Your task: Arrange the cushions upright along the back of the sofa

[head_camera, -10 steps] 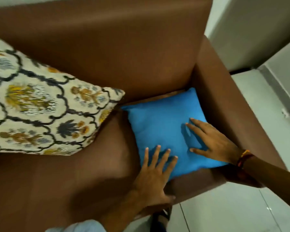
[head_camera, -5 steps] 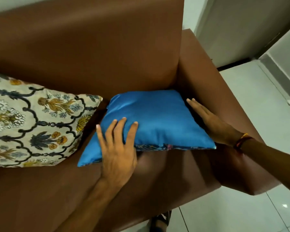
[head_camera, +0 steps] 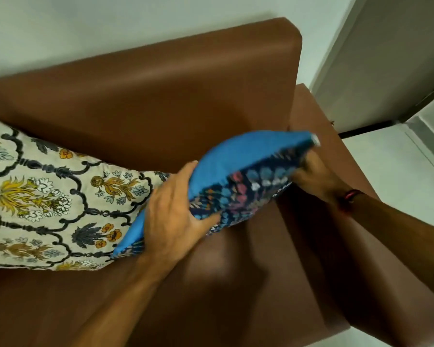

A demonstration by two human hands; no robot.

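A pale wall point(head_camera: 110, 33) rises at the top of the view; a grey door point(head_camera: 386, 58) stands at the right; a light tiled floor point(head_camera: 398, 176) spreads below it, glossy and bare.

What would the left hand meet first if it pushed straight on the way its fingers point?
The left hand already grips the blue cushion, its fingers pointing up and away towards the sofa back. Past the cushion, that backrest is probably next, though depth is unclear.
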